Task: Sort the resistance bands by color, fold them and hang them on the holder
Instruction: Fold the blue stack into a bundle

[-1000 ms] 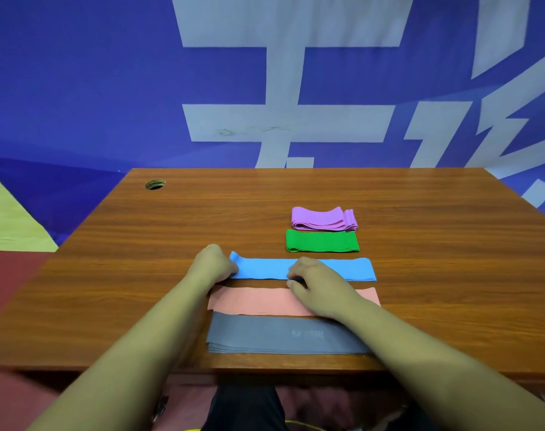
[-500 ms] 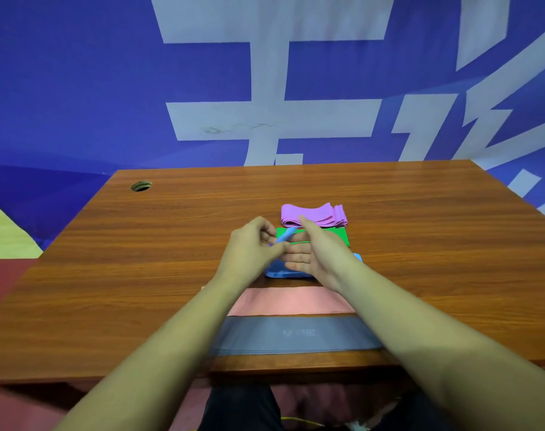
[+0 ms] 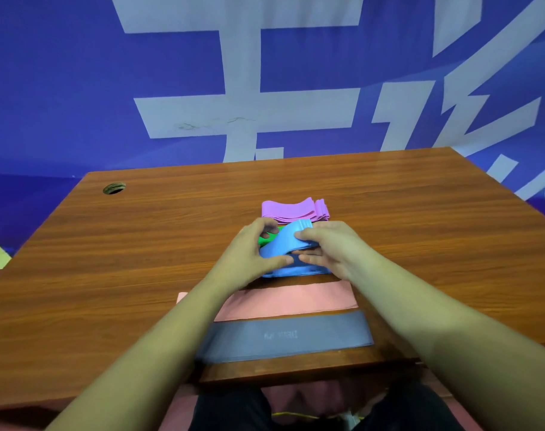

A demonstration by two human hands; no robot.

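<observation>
You are mid-fold on the blue band. It sits on the surface between the green band behind it and the pink band in front. Your left hand grips its left part, thumb low at the near edge and fingers curled over the far side. Your right hand pinches the raised flap, thumb on top and fingers beneath. Both hands are grasping the blue band, and neither is free.

To fold it well, lay the flap down so its long edges line up with the layer below. Then press flat from the crease outward so no bulge is trapped. Pin the bottom layer with the left hand while the right carries the flap over. This rubbery stuff likely springs back, so hold it a moment before letting go. Aim for the width of the folded purple band, and take care not to nudge the green band just beside your left fingers.

The pink band and the grey band lie flat and unfolded nearest you.

No container shows. The holder is not in view, so nothing can be said of what hangs on it. The only opening is a small hole at the far left of the surface, and I cannot tell what is in it.
</observation>
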